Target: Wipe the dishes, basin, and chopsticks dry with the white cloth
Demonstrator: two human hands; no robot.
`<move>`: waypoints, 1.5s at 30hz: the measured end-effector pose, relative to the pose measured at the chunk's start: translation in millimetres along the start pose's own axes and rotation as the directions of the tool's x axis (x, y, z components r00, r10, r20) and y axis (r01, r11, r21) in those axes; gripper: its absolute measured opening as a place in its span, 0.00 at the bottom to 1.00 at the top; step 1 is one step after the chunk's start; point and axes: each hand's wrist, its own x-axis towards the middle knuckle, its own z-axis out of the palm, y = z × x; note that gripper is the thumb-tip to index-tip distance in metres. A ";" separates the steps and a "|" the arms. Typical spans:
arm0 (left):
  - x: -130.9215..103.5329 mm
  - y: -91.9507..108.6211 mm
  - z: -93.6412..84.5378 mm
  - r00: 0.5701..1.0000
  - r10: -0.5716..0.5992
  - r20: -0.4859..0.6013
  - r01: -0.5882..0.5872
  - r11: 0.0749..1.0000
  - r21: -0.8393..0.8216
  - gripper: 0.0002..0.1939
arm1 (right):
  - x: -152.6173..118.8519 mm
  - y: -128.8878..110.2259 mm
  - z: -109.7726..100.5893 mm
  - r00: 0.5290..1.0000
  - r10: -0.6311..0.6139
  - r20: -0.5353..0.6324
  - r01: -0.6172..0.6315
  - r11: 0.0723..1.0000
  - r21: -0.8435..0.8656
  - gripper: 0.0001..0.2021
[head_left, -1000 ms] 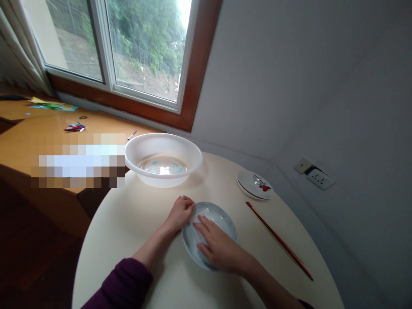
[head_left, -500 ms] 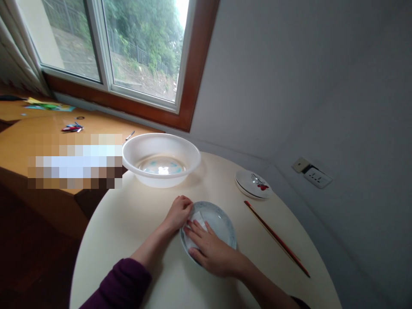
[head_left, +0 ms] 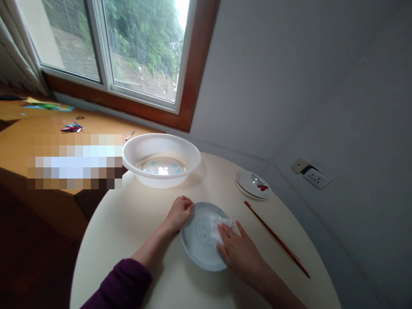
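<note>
A grey-blue round plate [head_left: 196,240] lies on the table in front of me. My left hand [head_left: 180,212] is closed on its upper left rim, fingers bent at the edge. On the plate's right side rests a white tissue [head_left: 216,223], partly hidden under my fingers. My right hand [head_left: 236,246] lies over that tissue with fingers stretched out and slightly apart, pressing it against the plate near the right rim. A faint round pattern shows in the plate's middle.
Behind the plate stands a white translucent basin [head_left: 161,182] with water in it. To the right are stacked small white plates [head_left: 249,182] and reddish-brown chopsticks [head_left: 277,238]. The round table [head_left: 109,240] adjoins a wooden desk [head_left: 106,122]. A wall socket [head_left: 317,177] is at right.
My right hand and the tissue have moved from the plate's left side across to its right side, uncovering the middle. My left hand has stayed at the rim.
</note>
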 end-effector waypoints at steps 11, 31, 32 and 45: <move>-0.6 2.0 -0.4 1.000 0.007 0.002 -0.007 1.000 0.014 0.15 | -35.1 -33.7 9.0 0.966 -0.259 0.001 0.254 0.946 0.201 0.24; -0.6 -0.7 0.7 0.992 -0.092 -0.086 0.081 0.989 -0.127 0.10 | -2.5 -25.6 24.1 0.909 -0.398 -0.124 0.416 0.851 0.322 0.36; -0.8 -0.6 0.7 0.992 -0.097 -0.085 0.085 0.987 -0.138 0.10 | -7.0 -16.4 18.8 0.907 -0.408 -0.109 0.419 0.839 0.348 0.35; -3.4 -2.4 -0.6 0.997 0.078 0.013 -0.078 0.996 0.051 0.10 | -5.6 -28.6 23.8 0.959 -0.244 -0.142 0.274 0.927 0.256 0.31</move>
